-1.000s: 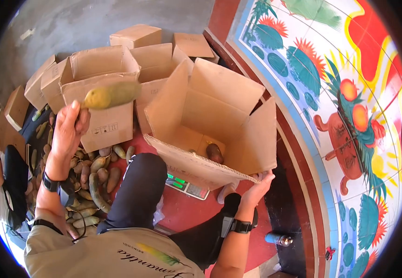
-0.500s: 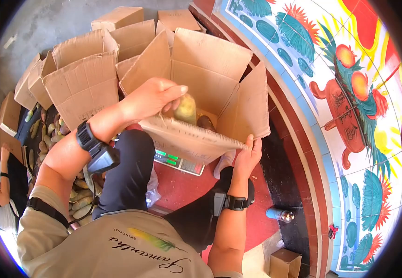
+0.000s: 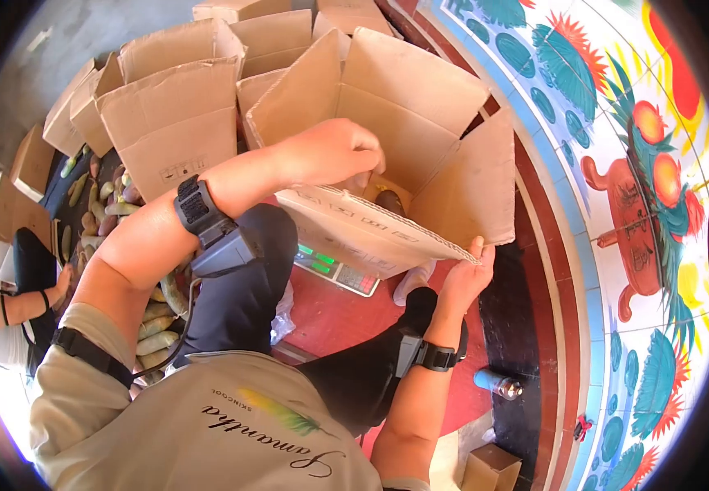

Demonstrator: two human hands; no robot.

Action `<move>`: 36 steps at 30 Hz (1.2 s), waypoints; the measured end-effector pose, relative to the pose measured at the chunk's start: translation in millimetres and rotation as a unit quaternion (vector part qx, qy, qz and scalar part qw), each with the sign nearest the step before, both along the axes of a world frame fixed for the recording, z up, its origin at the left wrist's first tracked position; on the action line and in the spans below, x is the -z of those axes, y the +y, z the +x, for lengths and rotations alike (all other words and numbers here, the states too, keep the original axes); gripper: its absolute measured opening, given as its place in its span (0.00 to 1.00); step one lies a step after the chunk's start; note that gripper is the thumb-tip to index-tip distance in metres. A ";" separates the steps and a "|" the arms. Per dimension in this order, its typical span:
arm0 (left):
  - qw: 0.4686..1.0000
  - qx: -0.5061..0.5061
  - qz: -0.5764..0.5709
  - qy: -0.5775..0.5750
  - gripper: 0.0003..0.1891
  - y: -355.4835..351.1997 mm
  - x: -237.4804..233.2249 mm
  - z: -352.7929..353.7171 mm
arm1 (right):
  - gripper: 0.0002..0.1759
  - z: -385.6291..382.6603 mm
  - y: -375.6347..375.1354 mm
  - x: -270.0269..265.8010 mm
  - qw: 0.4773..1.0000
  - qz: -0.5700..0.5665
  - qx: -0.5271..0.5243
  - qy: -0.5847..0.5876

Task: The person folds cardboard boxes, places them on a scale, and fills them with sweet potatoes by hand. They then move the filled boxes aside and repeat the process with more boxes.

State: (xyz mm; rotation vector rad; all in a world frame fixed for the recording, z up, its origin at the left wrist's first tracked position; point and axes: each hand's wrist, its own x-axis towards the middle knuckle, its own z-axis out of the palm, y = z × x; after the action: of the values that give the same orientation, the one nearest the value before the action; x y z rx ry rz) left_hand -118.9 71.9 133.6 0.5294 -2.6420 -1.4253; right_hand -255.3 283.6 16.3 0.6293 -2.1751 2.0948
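My left hand (image 3: 342,154) hangs over the near side of an open cardboard box (image 3: 403,90), its fingers curled down inside. Whatever they hold, if anything, is hidden behind the hand. Below it in the box lies a brownish, rounded vegetable (image 3: 389,201). With thumb and fingers, my right hand (image 3: 466,277) grips the right corner of the box's near flap (image 3: 371,221). The box is on a scale (image 3: 334,268) with green-lit displays, between my legs.
More open cardboard boxes (image 3: 166,114) stand to the left and behind. Many long vegetables (image 3: 156,342) lie on the floor at left, where another person's arm (image 3: 31,307) shows. A bottle (image 3: 498,383) lies at right near a small carton (image 3: 491,470). A painted tile wall (image 3: 567,74) curves along the right.
The yellow-green vegetable that was in my left hand above the flap is out of sight now. That hand has turned downward into the box. My right hand keeps its grip; the view has shifted.
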 end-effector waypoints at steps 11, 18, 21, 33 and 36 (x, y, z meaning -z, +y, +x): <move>0.979 -0.046 0.034 0.198 0.11 -2.9 -20.2 101.7 | 0.19 -9.2 2.4 9.4 0.998 0.029 0.056 -0.005; 0.966 -0.234 -0.035 0.107 0.16 -66.3 61.8 201.7 | 0.27 -8.5 4.7 11.4 0.997 0.062 0.042 0.021; 0.938 -0.324 -0.122 0.031 0.13 -90.9 116.8 250.3 | 0.31 -6.5 2.3 9.4 0.995 -0.014 0.014 -0.098; 0.807 -0.045 -0.254 -0.531 0.10 -65.7 355.6 442.1 | 0.34 -7.7 6.0 11.8 0.987 -0.008 0.017 -0.157; 0.719 -0.479 -0.133 -0.486 0.18 -27.1 325.6 439.6 | 0.33 -12.0 5.9 16.5 0.991 0.000 0.040 -0.131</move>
State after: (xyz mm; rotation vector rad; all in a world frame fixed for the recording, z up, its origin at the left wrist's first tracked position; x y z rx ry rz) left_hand 320.8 44.9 -192.0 2.6299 -2.1576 -0.3944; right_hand -267.3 289.5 -0.2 0.2745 -2.2851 2.2455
